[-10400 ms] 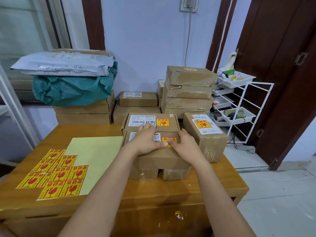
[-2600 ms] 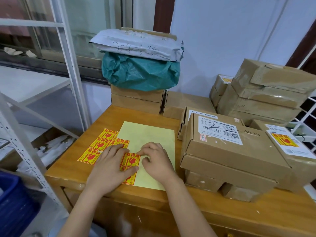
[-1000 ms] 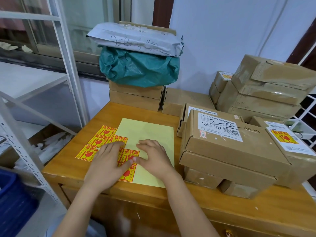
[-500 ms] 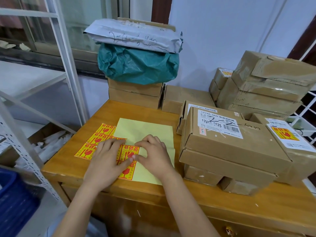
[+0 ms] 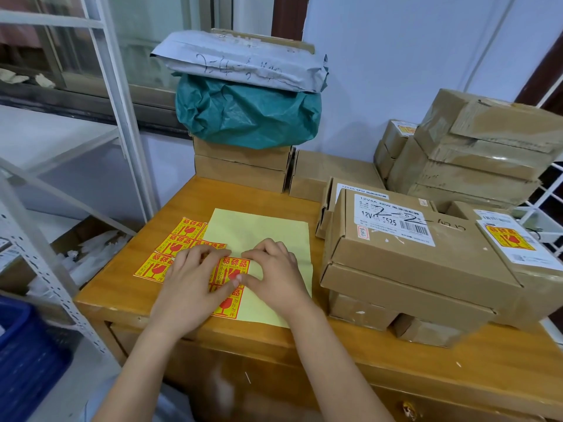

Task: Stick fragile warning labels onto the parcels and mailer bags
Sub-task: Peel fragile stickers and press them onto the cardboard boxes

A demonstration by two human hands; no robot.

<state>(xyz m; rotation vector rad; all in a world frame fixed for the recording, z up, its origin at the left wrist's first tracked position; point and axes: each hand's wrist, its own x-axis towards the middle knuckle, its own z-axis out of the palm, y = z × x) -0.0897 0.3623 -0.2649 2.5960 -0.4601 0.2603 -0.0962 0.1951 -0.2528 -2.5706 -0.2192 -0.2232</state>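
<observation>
A yellow backing sheet (image 5: 262, 229) lies on the wooden table (image 5: 426, 370), with several red-and-yellow fragile labels (image 5: 182, 239) on its left part. My left hand (image 5: 189, 287) rests flat on those labels. My right hand (image 5: 274, 275) has curled fingers and pinches the edge of one fragile label (image 5: 233, 269), where both thumbs meet. A large brown parcel (image 5: 411, 263) with a white shipping label sits right of the sheet. A parcel (image 5: 511, 242) beside it carries a fragile label. A grey mailer bag (image 5: 243, 62) lies on a green bag (image 5: 249, 114) at the back.
More brown boxes are stacked at the back (image 5: 243, 166) and back right (image 5: 475, 153). A white metal shelf frame (image 5: 118, 102) and a blue crate (image 5: 24, 360) stand left of the table. A white wire rack (image 5: 548, 205) is at the far right.
Ten seconds ago both hands pressed a label onto a parcel. Since then they have moved to the label sheet; over the last second they have stayed there, with the right fingers curling at one label.
</observation>
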